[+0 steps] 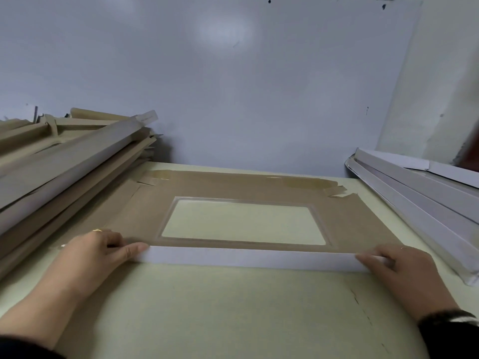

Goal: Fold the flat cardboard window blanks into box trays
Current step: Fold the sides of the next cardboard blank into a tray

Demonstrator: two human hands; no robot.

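I have one flat brown blank [233, 187] lying on the pale bench [233, 307] in front of me, its one window [243, 221] facing up, and I turn its near white flap [248, 259] up along the fold, I think to make the first wall of a tray. My left hand [96, 252] pinches the flap's left end and my right hand [399, 265] grips its right end, two hands far apart, so the long flap bends evenly. One pile of brown pieces [67, 161] sits at my left and one pile of white pieces [420, 193] at my right, but I cannot count the pieces in either.
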